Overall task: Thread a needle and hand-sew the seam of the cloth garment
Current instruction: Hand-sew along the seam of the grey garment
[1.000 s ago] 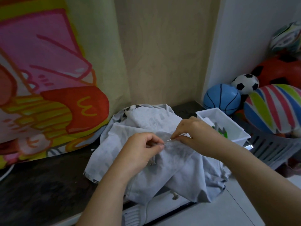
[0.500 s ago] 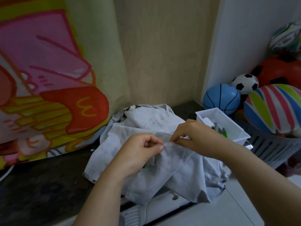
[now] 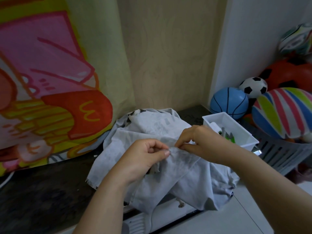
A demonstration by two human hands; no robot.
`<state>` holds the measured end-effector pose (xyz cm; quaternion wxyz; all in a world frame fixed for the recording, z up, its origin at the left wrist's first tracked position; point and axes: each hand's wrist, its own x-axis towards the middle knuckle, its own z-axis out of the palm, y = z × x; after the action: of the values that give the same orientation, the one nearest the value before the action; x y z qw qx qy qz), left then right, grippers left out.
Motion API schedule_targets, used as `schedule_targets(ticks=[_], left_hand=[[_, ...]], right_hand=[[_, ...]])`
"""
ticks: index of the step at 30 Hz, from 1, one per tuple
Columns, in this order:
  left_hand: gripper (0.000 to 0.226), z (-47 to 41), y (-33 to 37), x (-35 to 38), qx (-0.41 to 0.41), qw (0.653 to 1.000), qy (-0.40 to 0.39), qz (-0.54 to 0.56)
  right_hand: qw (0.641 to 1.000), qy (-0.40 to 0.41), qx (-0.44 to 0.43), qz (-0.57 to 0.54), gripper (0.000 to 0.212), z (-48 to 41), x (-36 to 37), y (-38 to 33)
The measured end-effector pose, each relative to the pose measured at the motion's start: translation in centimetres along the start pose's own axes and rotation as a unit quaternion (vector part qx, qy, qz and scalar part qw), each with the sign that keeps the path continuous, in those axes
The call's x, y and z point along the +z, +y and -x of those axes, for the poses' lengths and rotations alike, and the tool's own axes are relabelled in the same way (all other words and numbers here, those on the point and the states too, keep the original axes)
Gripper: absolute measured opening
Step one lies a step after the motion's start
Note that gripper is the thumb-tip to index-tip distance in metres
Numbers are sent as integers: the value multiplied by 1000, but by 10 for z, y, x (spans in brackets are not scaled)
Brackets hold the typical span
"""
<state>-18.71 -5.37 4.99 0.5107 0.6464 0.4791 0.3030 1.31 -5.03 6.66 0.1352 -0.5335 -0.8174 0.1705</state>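
Both hands pinch one fold of the pale garment (image 3: pixel 157 130): left hand (image 3: pixel 145 157) just beside right hand (image 3: pixel 200 142), a white tray (image 3: pixel 243 130) beyond the right.

Head-worn view, forward and down, close over left hand (image 3: pixel 144 157), right hand (image 3: pixel 203 143)

Two hands, a left hand (image 3: pixel 145 157) and a right hand (image 3: pixel 200 142). One pale garment (image 3: pixel 152 129), one white tray (image 3: pixel 236 123), one grey basket (image 3: pixel 280 154), one printed cloth (image 3: pixel 50 81), one dark table (image 3: pixel 42 196). Five balls: blue ball (image 3: pixel 229 103), black-and-white ball (image 3: pixel 253 86), striped ball (image 3: pixel 283 112), orange ball (image 3: pixel 290 75), patterned ball (image 3: pixel 295 39)
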Motion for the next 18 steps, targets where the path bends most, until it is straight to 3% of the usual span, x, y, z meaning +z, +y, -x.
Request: schedule_targets(ticks=[10,15,18], left_hand=[[8,-3,2,1,1,998,-10,64],[11,-6,0,1,-4,993,0,115],[5,-9,-1,1,-1,993,32,110]], right_hand=[[998,30,1,-61,26,-1,4,-4],[984,55,9,-171,27,3,3,-14],[959,78,18,-273,16,7,4,-20]])
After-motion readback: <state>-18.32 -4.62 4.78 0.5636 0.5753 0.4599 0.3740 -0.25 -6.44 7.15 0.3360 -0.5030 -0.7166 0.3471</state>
